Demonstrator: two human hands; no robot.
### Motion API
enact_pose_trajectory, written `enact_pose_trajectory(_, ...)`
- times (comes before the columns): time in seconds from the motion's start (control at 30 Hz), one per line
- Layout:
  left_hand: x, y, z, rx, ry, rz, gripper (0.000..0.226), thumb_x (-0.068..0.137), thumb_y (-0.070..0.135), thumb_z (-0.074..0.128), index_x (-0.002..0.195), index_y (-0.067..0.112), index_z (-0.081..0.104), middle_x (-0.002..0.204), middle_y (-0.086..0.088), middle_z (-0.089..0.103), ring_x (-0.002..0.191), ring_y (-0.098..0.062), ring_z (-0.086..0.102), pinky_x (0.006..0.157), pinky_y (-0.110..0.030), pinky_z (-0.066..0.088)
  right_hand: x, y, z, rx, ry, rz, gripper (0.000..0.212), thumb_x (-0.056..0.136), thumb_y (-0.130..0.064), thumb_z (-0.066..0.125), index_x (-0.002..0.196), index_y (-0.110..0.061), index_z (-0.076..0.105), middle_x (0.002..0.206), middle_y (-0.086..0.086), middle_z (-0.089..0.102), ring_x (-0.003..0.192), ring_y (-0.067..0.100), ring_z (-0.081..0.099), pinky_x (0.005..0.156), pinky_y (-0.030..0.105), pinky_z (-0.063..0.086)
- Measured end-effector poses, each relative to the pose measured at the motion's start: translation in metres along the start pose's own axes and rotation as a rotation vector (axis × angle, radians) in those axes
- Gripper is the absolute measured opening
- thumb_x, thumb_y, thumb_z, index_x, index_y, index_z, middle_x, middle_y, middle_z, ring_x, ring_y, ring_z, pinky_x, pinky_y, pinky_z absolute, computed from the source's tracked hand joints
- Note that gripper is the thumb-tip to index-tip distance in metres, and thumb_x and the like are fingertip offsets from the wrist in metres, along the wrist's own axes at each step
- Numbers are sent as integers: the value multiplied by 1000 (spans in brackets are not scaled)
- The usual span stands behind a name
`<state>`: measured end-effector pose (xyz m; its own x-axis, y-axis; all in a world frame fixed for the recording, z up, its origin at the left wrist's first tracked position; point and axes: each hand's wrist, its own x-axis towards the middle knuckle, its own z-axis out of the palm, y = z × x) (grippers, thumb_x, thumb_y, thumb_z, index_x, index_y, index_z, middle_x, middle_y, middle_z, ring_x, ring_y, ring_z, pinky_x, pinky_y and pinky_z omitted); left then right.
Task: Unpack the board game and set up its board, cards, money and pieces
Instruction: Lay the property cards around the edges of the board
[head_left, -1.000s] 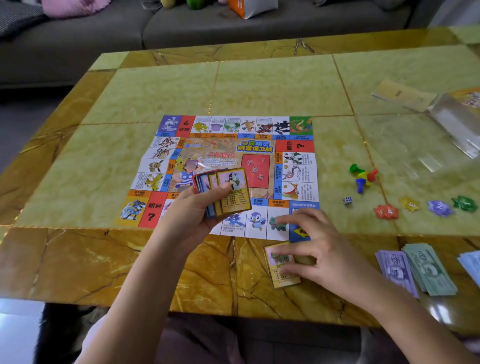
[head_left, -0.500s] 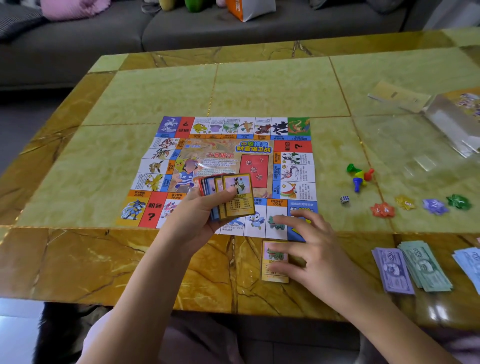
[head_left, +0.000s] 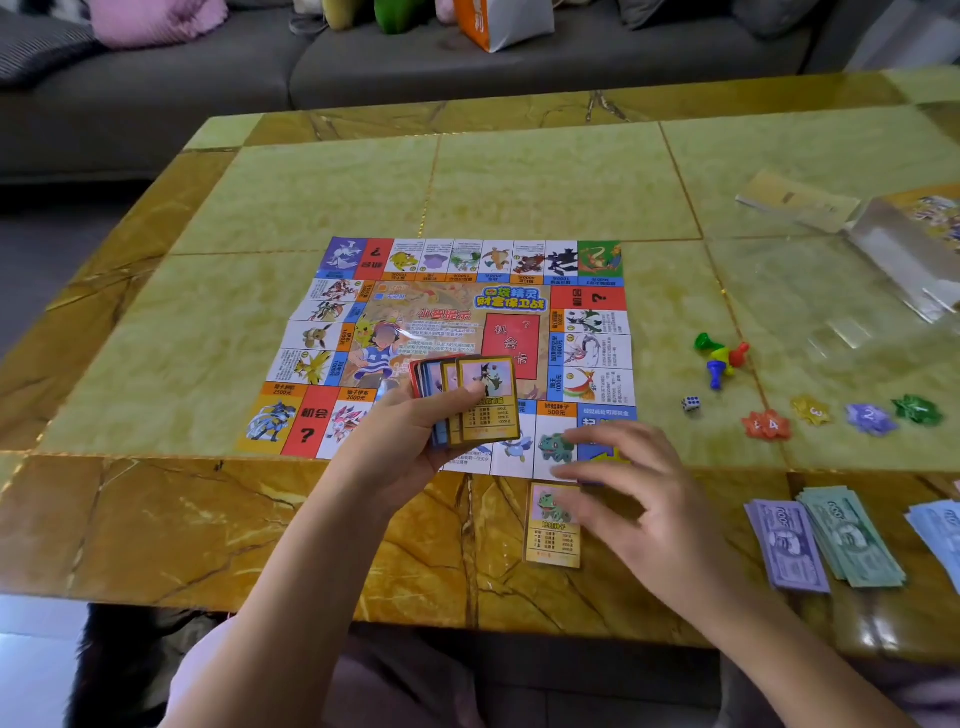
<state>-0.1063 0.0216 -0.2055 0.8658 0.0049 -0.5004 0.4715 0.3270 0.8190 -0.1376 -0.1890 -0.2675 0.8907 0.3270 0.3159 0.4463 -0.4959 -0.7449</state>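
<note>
Dealing step: your left hand (head_left: 397, 444) grips card fan (head_left: 485, 400); right hand (head_left: 644, 504), fingers straight, over single card (head_left: 550, 538). Next: pinch fan's top card.

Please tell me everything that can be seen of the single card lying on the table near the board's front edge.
The card is a small upright rectangle with a gold-yellow border, seemingly thin printed cardboard. Its upper half shows a green creature; below are rows of print, too small to read. It lies flat, face up, on the brown marbled rim of the table, just below the near edge of the board. Straight fingers of the right hand cover its upper right corner.
</note>
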Motion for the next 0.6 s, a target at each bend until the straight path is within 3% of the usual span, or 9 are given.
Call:
enact_pose_trajectory(0.1,-1,-1,0,22,-27,-11,12,85,7,61,97,8,63,87,-10,74,79,-20,72,76,-33,58,15,-11,-13,179,78,137,23,90,-38,58,97,-21,72,96,-14,68,99,3,62,84,11,45)
enact_pose_trajectory(0.23,-5,-3,6,54,-100,0,17,76,8,65,93,9,65,91,-12,74,81,-21,72,75,-31,59,43,-26,-23,525,17,406,22,76,-38,66,91,-25,72,82,-4,73,73,10,68,67,19,52)
enact_pose_trajectory(0.43,-8,-7,12,82,-198,-28,29,71,9,68,100,6,66,96,-13,73,85,-22,72,70,-28,60,58,-38,-12,547,-33,453,32,61,-42,75,89,-26,71,81,-1,73,65,12,67,57,22,54)
enact_pose_trajectory(0.6,-7,-3,6,-44,-332,-60,32,76,-2,61,109,-1,61,106,-19,70,93,-27,70,74,-30,58,64,-33,-14,620,53,468,17,66,-28,74,80,-20,73,68,-1,72,55,9,63,50,19,50)
